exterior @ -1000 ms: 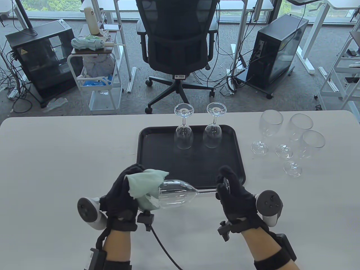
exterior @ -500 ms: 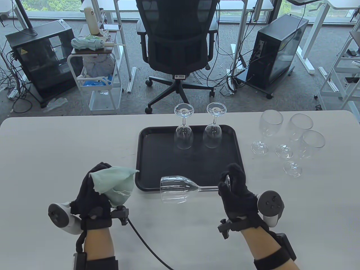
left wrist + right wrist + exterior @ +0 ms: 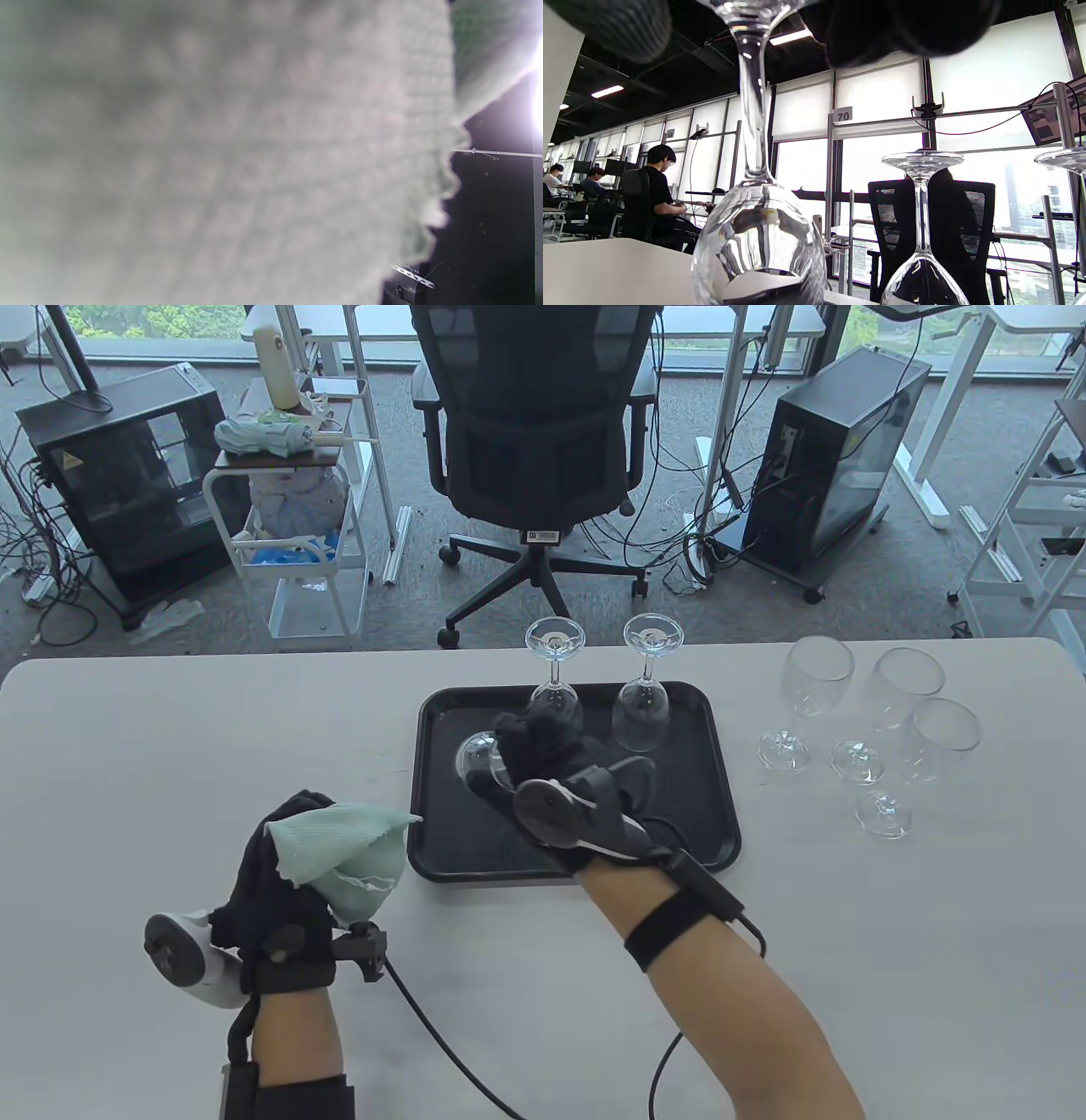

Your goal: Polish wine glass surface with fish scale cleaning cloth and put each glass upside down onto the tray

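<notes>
My right hand (image 3: 519,740) is over the left part of the black tray (image 3: 679,823) and grips a wine glass (image 3: 475,751) by its foot and stem. In the right wrist view that held glass (image 3: 757,237) hangs upside down, stem running up to my fingers (image 3: 903,25). Its rim is out of frame, so I cannot tell whether it touches the tray. Two inverted glasses (image 3: 642,704) stand at the tray's back; one (image 3: 922,254) is just right of the held glass. My left hand (image 3: 271,882) holds the pale green cloth (image 3: 348,848) left of the tray. The cloth (image 3: 212,152) fills the left wrist view.
Three upright wine glasses (image 3: 908,687) stand on the white table (image 3: 170,746) to the right of the tray. A black office chair (image 3: 539,449) is behind the table's far edge. A cable (image 3: 441,1035) trails from my left wrist across the table's front.
My right hand has turned the glass from lying sideways to upside down and carried it from the tray's front edge to its left part. The left hand drew the cloth off leftward, then stayed.
</notes>
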{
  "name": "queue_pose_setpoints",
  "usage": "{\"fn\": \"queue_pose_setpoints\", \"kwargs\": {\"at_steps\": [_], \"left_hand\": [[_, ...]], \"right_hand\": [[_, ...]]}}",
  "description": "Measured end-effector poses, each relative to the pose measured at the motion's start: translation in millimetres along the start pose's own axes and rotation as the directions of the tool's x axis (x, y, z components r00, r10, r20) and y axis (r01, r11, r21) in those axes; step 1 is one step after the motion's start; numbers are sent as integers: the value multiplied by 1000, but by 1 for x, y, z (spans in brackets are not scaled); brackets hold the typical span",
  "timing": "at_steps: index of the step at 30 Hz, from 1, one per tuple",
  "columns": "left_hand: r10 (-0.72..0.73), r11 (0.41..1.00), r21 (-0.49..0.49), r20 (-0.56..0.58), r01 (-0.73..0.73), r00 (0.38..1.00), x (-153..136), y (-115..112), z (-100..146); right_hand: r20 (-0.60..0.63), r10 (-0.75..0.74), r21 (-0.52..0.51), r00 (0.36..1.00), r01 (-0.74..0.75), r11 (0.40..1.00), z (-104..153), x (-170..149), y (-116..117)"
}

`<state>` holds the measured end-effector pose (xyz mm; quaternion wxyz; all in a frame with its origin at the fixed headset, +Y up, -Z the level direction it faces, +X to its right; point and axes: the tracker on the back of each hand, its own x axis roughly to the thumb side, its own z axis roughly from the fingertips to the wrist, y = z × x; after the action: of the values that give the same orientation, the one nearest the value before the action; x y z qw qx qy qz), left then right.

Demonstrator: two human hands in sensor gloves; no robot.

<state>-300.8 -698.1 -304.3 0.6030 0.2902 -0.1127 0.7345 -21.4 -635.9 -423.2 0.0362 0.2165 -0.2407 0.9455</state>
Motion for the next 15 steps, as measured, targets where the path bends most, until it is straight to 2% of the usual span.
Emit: {"fn": "queue_pose_setpoints", "kwargs": {"at_steps": [3, 7, 15], "left_hand": [[-7, 1000, 5, 2, 7, 1000, 0, 1, 1], [8, 1000, 11, 3, -8, 1000, 0, 2, 1], [19, 1000, 19, -5, -19, 1000, 0, 2, -1]], "right_hand": [[-50, 43, 56, 998, -40, 998, -24, 19, 28], [-98, 93, 90, 991, -84, 992, -45, 31, 47], [-218, 97, 167, 971, -61, 984, -78, 33, 56]]}}
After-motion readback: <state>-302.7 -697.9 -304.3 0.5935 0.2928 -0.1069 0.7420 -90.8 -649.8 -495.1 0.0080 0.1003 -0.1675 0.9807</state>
